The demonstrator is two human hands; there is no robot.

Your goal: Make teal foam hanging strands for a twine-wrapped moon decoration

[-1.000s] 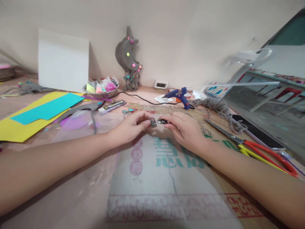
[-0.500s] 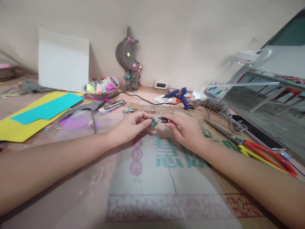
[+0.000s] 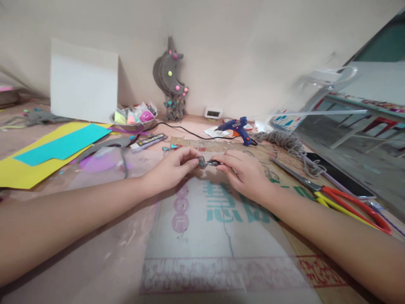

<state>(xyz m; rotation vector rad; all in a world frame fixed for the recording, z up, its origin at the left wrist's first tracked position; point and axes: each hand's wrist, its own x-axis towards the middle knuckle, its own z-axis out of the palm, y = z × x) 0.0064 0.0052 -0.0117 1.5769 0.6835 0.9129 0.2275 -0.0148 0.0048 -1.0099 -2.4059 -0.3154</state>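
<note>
My left hand (image 3: 172,169) pinches a small grey and teal craft piece (image 3: 201,162) between thumb and fingers, low over the table. My right hand (image 3: 245,173) is closed around a small dark tool (image 3: 214,162), whose tip touches the craft piece. Both hands meet at the middle of the table, above a printed cardboard sheet (image 3: 218,236) under clear plastic.
Blue glue gun (image 3: 237,126) with a black cord lies behind the hands. Red and yellow scissors (image 3: 341,200), a phone (image 3: 338,175) and a twine pile (image 3: 287,145) are at the right. Yellow and teal paper (image 3: 47,150), a bowl of coloured bits (image 3: 134,116) and a grey moon ornament (image 3: 171,76) sit to the left and back.
My right hand has moved the dark tool left until its tip meets the craft piece. The left hand stays almost still.
</note>
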